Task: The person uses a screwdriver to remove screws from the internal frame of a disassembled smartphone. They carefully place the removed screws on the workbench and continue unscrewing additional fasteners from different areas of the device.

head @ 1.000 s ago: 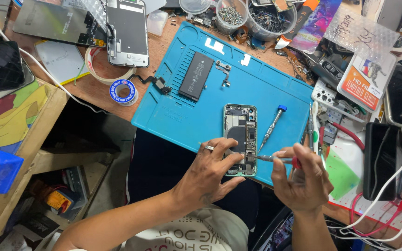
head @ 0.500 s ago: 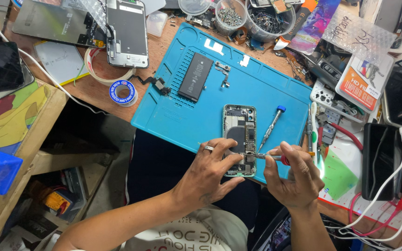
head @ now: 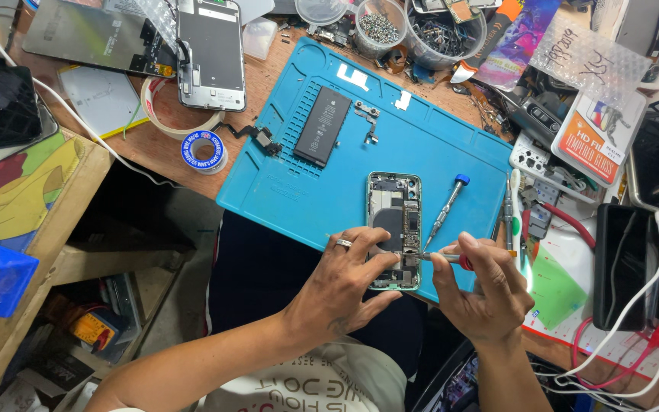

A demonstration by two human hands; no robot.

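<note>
Opened phone (head: 394, 221) at 5 o'clock on blue mat (head: 299, 191). Left hand (head: 345, 286) pins its lower end; right hand (head: 482, 286) clamps red-tipped screwdriver (head: 444, 258) into it. Battery (head: 322, 126) already out at 11 o'clock; board still in.

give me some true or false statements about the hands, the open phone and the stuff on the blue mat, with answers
1. The right hand holds a red-handled screwdriver with its tip at the open phone. True.
2. The left hand is off the phone, resting on the wooden bench. False: it steadies the phone's lower end.
3. A black battery lies loose on the blue mat, apart from the phone. True.
4. The blue-capped screwdriver is held in the left hand. False: it lies on the mat, right of the phone.
5. The left hand wears a ring. True.
6. The tape roll sits on the mat. False: it lies on the bench, left of the mat.
</note>
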